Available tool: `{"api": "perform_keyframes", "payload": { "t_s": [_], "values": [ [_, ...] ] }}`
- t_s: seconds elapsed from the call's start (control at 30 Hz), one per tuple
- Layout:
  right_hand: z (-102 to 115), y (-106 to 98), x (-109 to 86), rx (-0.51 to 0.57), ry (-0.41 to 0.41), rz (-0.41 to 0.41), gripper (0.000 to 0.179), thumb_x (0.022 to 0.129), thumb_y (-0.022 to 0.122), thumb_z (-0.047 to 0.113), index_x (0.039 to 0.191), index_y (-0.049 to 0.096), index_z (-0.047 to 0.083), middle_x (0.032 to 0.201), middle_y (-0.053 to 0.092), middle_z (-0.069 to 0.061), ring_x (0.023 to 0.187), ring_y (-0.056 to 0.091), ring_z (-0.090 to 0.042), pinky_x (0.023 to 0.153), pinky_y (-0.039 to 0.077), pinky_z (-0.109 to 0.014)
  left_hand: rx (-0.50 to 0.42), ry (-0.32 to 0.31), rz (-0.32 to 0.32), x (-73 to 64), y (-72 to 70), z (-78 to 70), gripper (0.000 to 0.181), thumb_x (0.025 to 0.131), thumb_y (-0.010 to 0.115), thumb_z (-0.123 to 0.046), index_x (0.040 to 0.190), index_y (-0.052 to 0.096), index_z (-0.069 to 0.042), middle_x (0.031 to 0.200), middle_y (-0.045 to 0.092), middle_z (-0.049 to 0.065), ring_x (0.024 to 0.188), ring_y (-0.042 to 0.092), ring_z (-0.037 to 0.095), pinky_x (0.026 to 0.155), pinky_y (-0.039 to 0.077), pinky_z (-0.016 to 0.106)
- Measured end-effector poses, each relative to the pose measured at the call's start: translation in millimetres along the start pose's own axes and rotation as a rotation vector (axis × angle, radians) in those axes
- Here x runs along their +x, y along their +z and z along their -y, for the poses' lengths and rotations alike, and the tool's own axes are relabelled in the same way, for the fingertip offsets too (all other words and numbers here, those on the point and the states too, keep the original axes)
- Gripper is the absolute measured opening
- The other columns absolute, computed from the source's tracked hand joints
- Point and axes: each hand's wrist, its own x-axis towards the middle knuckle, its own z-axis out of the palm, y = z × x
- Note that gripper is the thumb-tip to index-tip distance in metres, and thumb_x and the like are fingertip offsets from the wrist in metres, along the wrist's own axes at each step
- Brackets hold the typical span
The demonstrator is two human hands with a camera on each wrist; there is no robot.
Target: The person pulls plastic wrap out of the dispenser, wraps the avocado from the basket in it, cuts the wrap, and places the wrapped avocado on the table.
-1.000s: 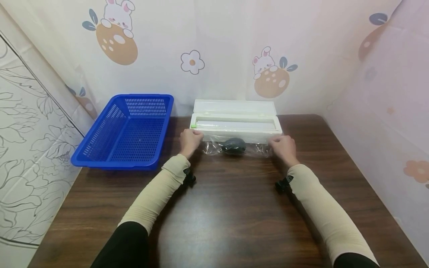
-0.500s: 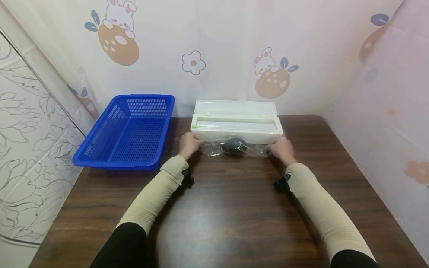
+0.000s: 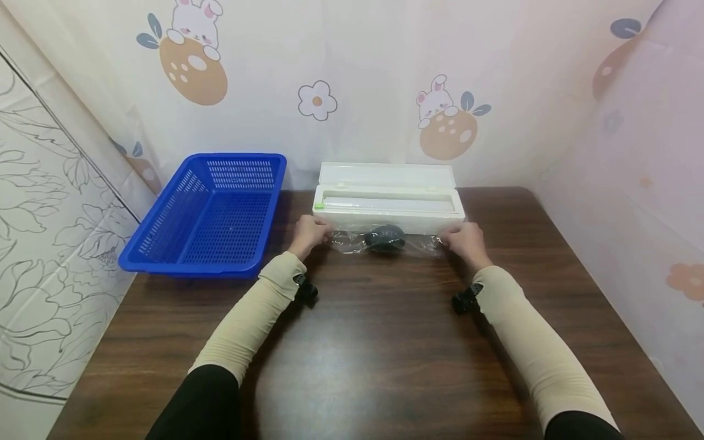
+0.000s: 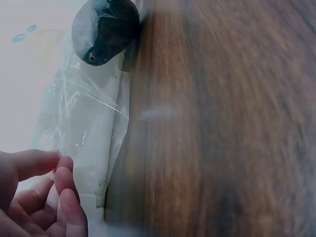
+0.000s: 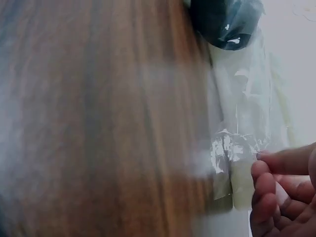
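A dark green, oval fruit that looks like an avocado [image 3: 385,238] lies against the front of the white cling film dispenser [image 3: 388,223], covered by clear cling film [image 3: 348,242]. My left hand [image 3: 310,236] pinches the film's left end between thumb and fingers, near the dispenser's left front corner. On the other side, my right hand [image 3: 465,241] pinches the right end, where the film bunches into shiny creases [image 5: 224,148]. Film runs taut from the left fingertips [image 4: 64,163] to the fruit in the left wrist view. The dispenser's lid [image 3: 387,175] stands raised at the back.
A blue perforated basket [image 3: 184,269] stands to the left on the brown wooden table [image 3: 374,354]. Behind the table hangs a patterned curtain [image 3: 363,73]. A green slider [image 3: 319,206] sits at the dispenser's left end. Small black cameras are strapped to both wrists.
The fruit has rolled slightly within the film, and more of its oval outline shows. My left hand has shifted a little left; both hands keep their pinch on the film.
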Motion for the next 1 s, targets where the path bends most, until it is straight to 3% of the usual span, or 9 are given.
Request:
{"api": "perform_keyframes", "payload": {
  "t_s": [0.13, 0.37, 0.63, 0.8, 0.9, 1.0],
  "values": [
    [1, -2, 0.9, 0.130, 0.048, 0.041, 0.023, 0.091, 0.060, 0.009, 0.101, 0.071, -0.009, 0.066, 0.065, -0.001, 0.057, 0.055, -0.008, 0.054, 0.047, -0.021, -0.111, -0.026, 0.020, 0.9, 1.3, -0.4, 0.019, 0.085, 0.072, -0.013, 0.096, 0.076, 0.002, 0.070, 0.069, 0.004, 0.055, 0.056, 0.006, 0.051, 0.045, 0.016],
    [3, -1, 1.7, 0.365, 0.101, 0.066, 0.028, 0.095, 0.056, 0.006, 0.112, 0.063, -0.015, 0.064, 0.061, 0.008, 0.055, 0.056, -0.003, 0.053, 0.051, -0.018, -0.157, 0.007, -0.022, -0.4, 2.2, -3.8, 0.019, 0.084, 0.069, -0.014, 0.088, 0.075, 0.003, 0.065, 0.064, 0.000, 0.057, 0.057, 0.008, 0.054, 0.046, 0.017],
    [2, -5, -4.3, 0.403, 0.123, 0.060, 0.033, 0.096, 0.057, 0.013, 0.116, 0.060, -0.014, 0.066, 0.063, 0.005, 0.056, 0.057, -0.004, 0.055, 0.052, -0.018, -0.172, -0.023, -0.030, -5.5, -2.6, -4.6, 0.023, 0.086, 0.069, -0.018, 0.098, 0.076, 0.001, 0.072, 0.068, 0.004, 0.060, 0.059, 0.009, 0.057, 0.049, 0.018],
    [1, -11, -10.4, 0.345, 0.107, 0.021, 0.033, 0.094, 0.059, 0.014, 0.116, 0.062, -0.012, 0.066, 0.061, 0.006, 0.055, 0.056, -0.004, 0.054, 0.052, -0.019, 0.010, 0.019, -0.057, -11.0, -9.9, -4.3, 0.029, 0.087, 0.069, -0.032, 0.104, 0.076, -0.009, 0.081, 0.075, 0.008, 0.067, 0.068, 0.015, 0.061, 0.051, 0.023],
    [2, -13, -14.1, 0.258, 0.085, -0.009, 0.032, 0.094, 0.060, 0.016, 0.114, 0.064, -0.007, 0.068, 0.061, 0.002, 0.055, 0.056, -0.005, 0.054, 0.050, -0.020, 0.190, 0.087, -0.104, -13.7, -13.4, -7.3, 0.029, 0.087, 0.067, -0.035, 0.103, 0.077, -0.013, 0.088, 0.076, 0.008, 0.078, 0.071, 0.021, 0.071, 0.053, 0.033],
    [5, -14, -17.6, 0.160, 0.025, -0.027, 0.030, 0.093, 0.060, 0.018, 0.111, 0.066, -0.005, 0.077, 0.067, -0.011, 0.058, 0.058, -0.009, 0.057, 0.049, -0.023, 0.311, 0.175, -0.151, -16.2, -14.1, -13.4, 0.025, 0.086, 0.064, -0.029, 0.101, 0.077, -0.013, 0.097, 0.076, 0.008, 0.091, 0.070, 0.029, 0.080, 0.053, 0.042]
  ]
}}
